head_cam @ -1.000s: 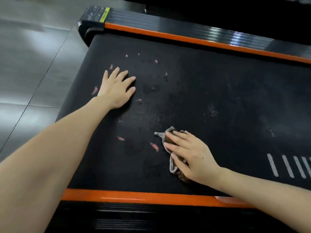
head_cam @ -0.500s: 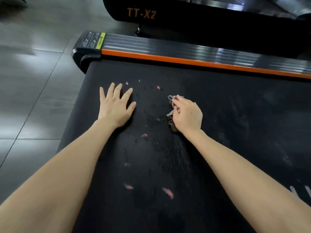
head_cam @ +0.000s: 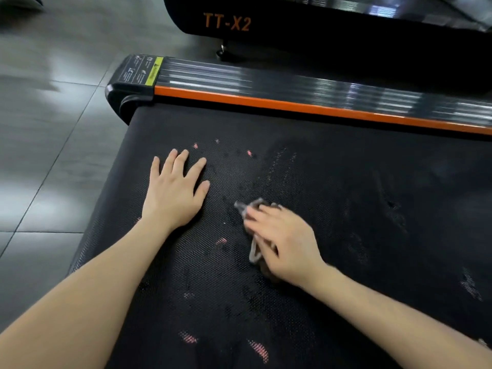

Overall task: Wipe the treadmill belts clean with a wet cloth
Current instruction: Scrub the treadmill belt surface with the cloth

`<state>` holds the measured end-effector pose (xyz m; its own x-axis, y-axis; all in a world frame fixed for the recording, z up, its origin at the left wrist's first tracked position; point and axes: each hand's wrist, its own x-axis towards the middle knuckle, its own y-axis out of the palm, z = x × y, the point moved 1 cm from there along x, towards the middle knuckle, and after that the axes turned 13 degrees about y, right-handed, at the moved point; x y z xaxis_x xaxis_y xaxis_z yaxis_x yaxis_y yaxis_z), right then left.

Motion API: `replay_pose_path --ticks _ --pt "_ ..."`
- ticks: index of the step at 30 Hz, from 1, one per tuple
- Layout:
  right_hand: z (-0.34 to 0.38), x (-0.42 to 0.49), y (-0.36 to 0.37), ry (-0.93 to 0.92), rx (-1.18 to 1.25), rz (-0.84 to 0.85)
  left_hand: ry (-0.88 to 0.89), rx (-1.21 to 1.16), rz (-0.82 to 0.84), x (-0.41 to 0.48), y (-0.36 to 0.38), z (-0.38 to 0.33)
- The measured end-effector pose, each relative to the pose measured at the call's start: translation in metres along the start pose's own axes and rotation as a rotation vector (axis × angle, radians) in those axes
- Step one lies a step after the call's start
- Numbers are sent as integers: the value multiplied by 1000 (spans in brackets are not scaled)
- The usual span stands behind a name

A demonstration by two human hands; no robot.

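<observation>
A person leans over a black, fine-textured treadmill belt [head_cam: 359, 209], both bare forearms reaching out across it. The left hand [head_cam: 174, 193] lies palm down on the belt near its left end, fingers [head_cam: 181, 161] straight and spread, holding nothing. The right hand [head_cam: 285, 241] is nearer the person and a little to the right, on top of a small crumpled grey cloth [head_cam: 249, 207]. Its fingers lie almost straight over the cloth and press it flat against the belt rather than curling round it, though this hand is blurred. The cloth sits under that palm, about mid-width of the belt. One corner pokes out past the fingertips and a loop of fabric shows on the thumb side.

Pink smudges [head_cam: 257, 347] dot the belt, some close to the person, some beyond the left hand. Along the far edge runs an orange strip [head_cam: 292, 106] with a ribbed black side rail [head_cam: 266, 81] behind it, carrying a yellow-edged label [head_cam: 142, 70] at its left end. Beyond stands a second black machine lettered "TT-X2" [head_cam: 319, 27]. Glossy grey floor tiles [head_cam: 53, 129] lie to the left.
</observation>
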<state>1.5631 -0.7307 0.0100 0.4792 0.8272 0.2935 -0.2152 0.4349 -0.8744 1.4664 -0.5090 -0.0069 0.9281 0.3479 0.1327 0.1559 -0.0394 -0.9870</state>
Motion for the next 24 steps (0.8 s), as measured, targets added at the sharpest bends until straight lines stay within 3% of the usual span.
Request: replay_pose_path --ticks 4,8,10,13,16,21,24 --pt "-18 28 2 -89 -38 9 -2 7 13 1 0 1" --pt "-46 133 18 332 -114 -23 -8 5 7 0 0 0" --pt "-40 159 27 440 -149 -50 -13 4 -1 0 0 1" --pt "-9 142 40 238 -99 -132 -12 3 4 1 0 1" --pt "5 104 41 14 -41 -73 -9 5 5 0 0 0" --pt "-6 91 22 -57 -173 174 -18 -4 9 0 -2 1" --pt "-6 93 28 -81 -192 175 -22 -16 12 0 -4 -1"
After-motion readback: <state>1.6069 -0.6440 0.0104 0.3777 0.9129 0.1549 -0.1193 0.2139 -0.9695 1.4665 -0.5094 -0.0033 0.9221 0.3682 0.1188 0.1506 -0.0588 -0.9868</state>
